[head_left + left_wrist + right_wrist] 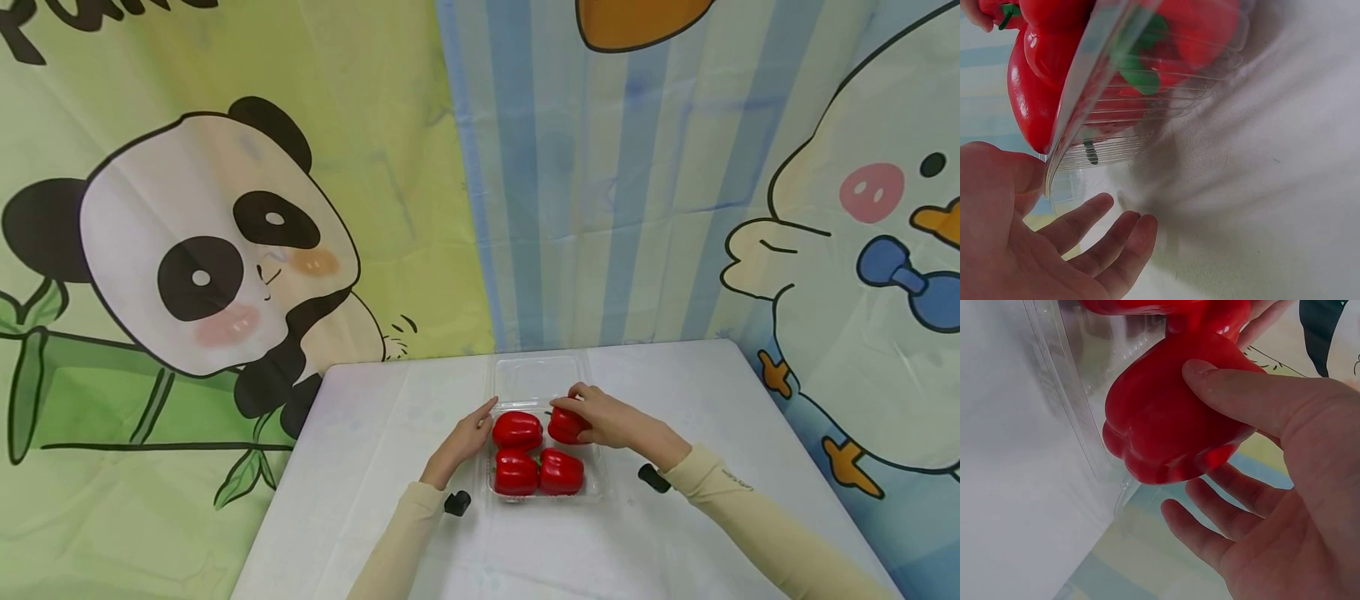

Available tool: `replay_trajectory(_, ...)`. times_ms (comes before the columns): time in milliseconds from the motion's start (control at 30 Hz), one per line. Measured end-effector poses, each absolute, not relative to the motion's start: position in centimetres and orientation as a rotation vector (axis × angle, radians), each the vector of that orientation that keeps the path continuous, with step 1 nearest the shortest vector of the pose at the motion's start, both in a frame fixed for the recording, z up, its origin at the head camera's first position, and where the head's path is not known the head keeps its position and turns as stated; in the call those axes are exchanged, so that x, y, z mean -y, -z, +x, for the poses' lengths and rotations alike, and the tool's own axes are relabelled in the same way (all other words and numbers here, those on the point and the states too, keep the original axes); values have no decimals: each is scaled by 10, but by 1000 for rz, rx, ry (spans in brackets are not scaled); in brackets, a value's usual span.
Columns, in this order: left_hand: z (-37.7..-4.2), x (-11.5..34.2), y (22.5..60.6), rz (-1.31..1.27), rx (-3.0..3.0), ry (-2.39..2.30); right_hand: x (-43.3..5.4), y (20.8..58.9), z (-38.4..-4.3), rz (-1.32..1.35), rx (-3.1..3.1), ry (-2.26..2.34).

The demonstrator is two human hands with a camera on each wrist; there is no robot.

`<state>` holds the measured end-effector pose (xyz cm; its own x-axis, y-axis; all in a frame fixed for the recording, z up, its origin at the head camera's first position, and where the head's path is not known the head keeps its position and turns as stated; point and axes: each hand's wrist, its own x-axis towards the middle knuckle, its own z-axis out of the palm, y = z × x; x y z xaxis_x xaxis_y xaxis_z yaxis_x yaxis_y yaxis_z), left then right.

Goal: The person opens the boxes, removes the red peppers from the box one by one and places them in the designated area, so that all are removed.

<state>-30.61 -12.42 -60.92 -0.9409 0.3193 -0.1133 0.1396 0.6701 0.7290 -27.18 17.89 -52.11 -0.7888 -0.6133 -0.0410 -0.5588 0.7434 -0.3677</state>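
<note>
Four red bell peppers are in view at a clear plastic clamshell box [592, 483], whose lid [538, 379] lies folded back. My right hand [611, 417] grips one bell pepper [1179, 409] at the box's back right, its thumb across the side; its other fingers are partly hidden behind it. The other peppers sit at back left [517, 431], front left [516, 472] and front right [561, 472]. At the box's left rim, my left hand [467, 437] touches the edge, index finger extended. Its lower fingers hang loosely beside the wall in the left wrist view.
The box stands on a white-covered table [360, 500]. Behind it hangs a cloth backdrop [405, 167] with a cartoon panda and a white bird. A small black device [457, 502] sits by the left wrist, another black device [654, 477] by the right.
</note>
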Motion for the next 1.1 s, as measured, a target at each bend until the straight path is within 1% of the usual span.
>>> replay_trajectory(1100, -306, 125, 607, 363, -2635, -1146, -182, 519, -274, -878, -2763, 589)
